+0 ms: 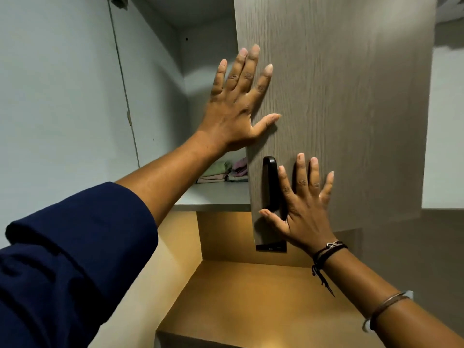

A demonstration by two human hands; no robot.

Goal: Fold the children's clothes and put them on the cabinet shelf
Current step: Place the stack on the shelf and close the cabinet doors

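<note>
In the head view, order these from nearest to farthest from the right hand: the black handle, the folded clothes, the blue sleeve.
1. Black handle: right beside the right hand, against its left edge.
2. Folded clothes: on the shelf, up and to the left.
3. Blue sleeve: far left, on the other arm.

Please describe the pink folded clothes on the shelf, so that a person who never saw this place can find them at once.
Look at the wooden cabinet door that both hands press on, and find the grey shelf showing in the gap at its left edge. Two small piles of folded clothes sit there side by side. The pink pile is the right one, partly hidden by the door edge; its neighbour, the green pile, is fully visible.
</note>
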